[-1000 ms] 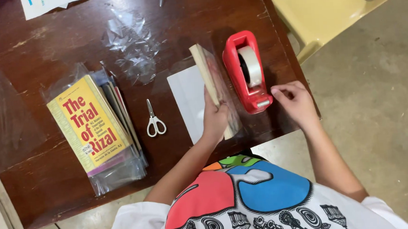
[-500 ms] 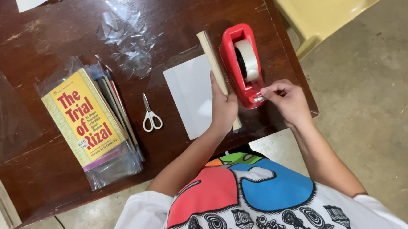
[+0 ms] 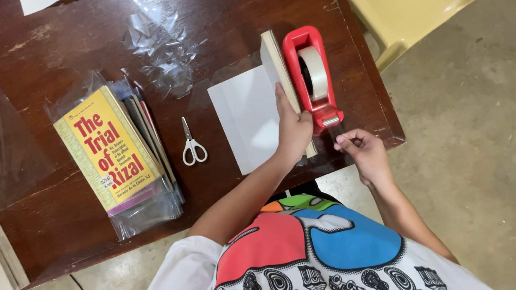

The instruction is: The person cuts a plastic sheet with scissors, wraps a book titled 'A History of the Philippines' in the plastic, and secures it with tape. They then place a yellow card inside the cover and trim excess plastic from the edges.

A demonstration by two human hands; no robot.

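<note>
My left hand (image 3: 293, 131) presses on a book (image 3: 275, 60) that stands upright on its edge, its white cover (image 3: 244, 116) lying open flat on the dark wooden table (image 3: 54, 38). Right beside the book sits a red tape dispenser (image 3: 308, 70) with a roll of clear tape. My right hand (image 3: 363, 153) is just below the dispenser's cutter end, near the table's front edge. Its fingertips pinch what looks like the end of a clear tape strip.
Small white-handled scissors (image 3: 192, 146) lie left of the open cover. A stack of books (image 3: 112, 151) in clear plastic, yellow one on top, sits further left. Crumpled clear plastic (image 3: 159, 40) lies at the back. A yellow chair (image 3: 416, 4) stands right of the table.
My right hand has drawn back from the dispenser's cutter toward the table edge, fingers pinched. My left hand stays on the upright book.
</note>
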